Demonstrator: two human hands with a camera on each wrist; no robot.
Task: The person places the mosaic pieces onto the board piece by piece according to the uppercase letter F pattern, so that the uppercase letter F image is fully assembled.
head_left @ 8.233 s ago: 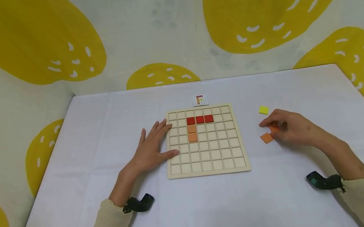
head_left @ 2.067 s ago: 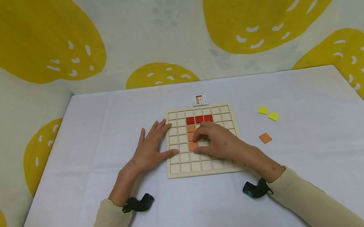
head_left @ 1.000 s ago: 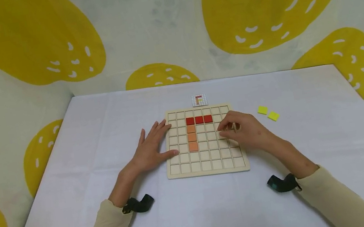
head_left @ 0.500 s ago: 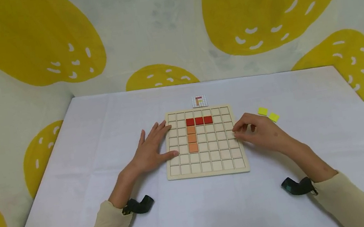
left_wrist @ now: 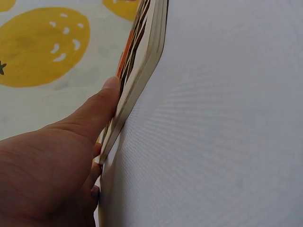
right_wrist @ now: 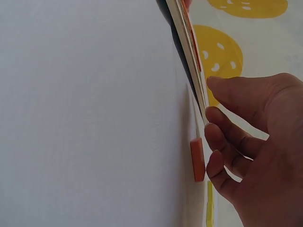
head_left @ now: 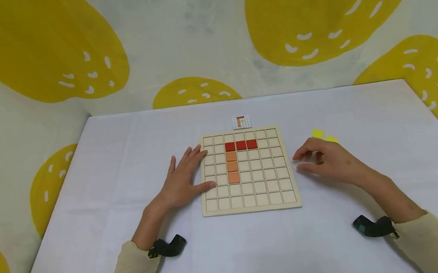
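Note:
A wooden grid board point(head_left: 270, 204) lies on the white table. Three red tiles point(head_left: 241, 145) form a row in it, and three orange tiles point(head_left: 232, 167) run down from below the leftmost red one. My left hand point(head_left: 180, 180) rests on the board's left edge, fingers spread and thumb on the rim. Just off the right edge hovers my right hand point(head_left: 334, 161), fingers loosely bent, thumb apart, holding nothing. A loose orange tile point(right_wrist: 198, 160) shows close to its fingertips in the right wrist view; in the head view the hand hides it.
Two yellow tiles point(head_left: 318, 133) lie behind the right hand, partly covered by it. A small printed pattern card point(head_left: 241, 121) sits at the board's far edge. Patterned fabric point(head_left: 193, 30) stands around the table's back and left side.
The right hand picked up an orange tile and set it in the grid as the lowest of the orange column. It has since moved right, off the board. The left hand has stayed put.

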